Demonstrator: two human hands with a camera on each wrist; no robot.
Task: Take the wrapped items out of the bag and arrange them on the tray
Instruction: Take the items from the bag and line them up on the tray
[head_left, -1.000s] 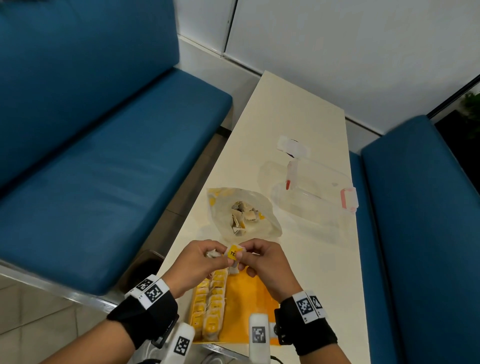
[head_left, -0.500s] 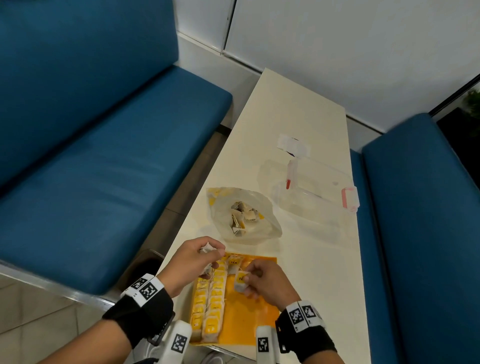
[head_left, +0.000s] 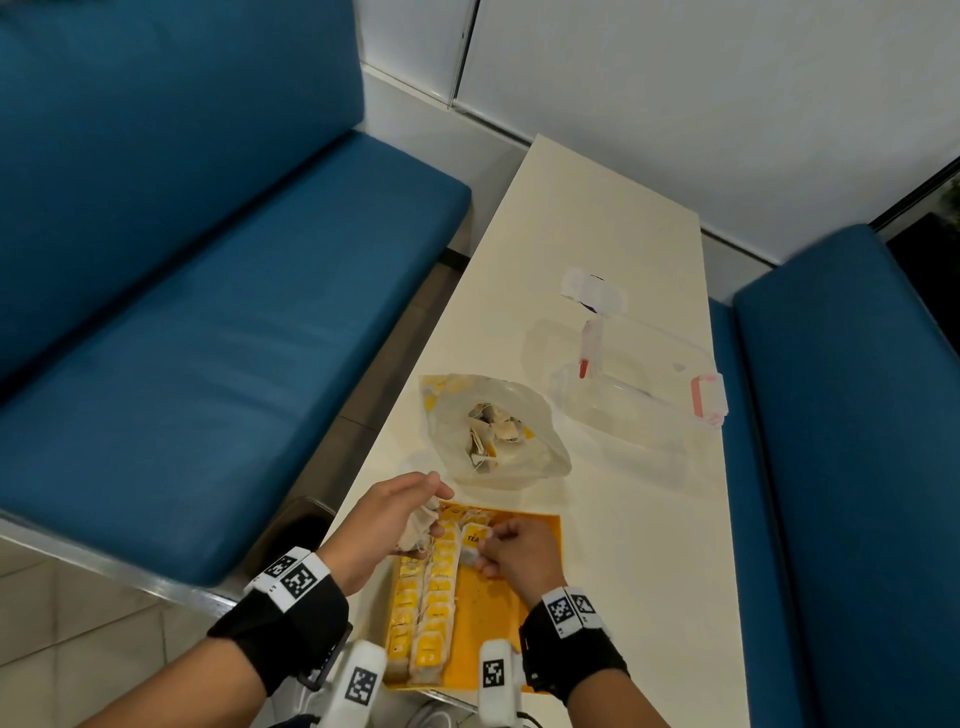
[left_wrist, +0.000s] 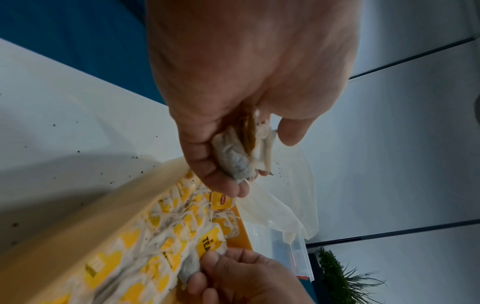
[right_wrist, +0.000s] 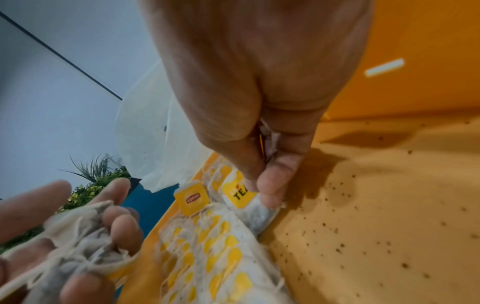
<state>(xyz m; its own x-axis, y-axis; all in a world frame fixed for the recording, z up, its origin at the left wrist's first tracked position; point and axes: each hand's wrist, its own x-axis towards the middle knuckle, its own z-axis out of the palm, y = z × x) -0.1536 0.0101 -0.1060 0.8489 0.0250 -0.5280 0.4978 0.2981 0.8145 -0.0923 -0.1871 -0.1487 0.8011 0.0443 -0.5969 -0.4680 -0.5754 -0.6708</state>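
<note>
An orange tray (head_left: 498, 613) lies at the table's near edge with rows of yellow-tagged tea bags (head_left: 431, 608) down its left side. My right hand (head_left: 506, 551) pinches one tea bag (right_wrist: 249, 197) with a yellow "TEA" tag and holds it down at the far end of the rows. My left hand (head_left: 400, 519) hovers over the tray's far left corner and grips a bunch of tea bags (left_wrist: 239, 156) in curled fingers. The clear plastic bag (head_left: 493, 431) lies just beyond the tray with several tea bags inside.
A clear lidded container (head_left: 639, 384) with pink clips sits at the right of the table, a white wrapper (head_left: 592, 291) behind it. Blue bench seats (head_left: 234, 338) flank the narrow cream table (head_left: 597, 208). Tea specks dot the tray floor (right_wrist: 376, 226).
Both hands came down from above the tray. The right hand brought the tagged tea bag onto the tray's rows; the left moved to the far left corner, still holding its bunch.
</note>
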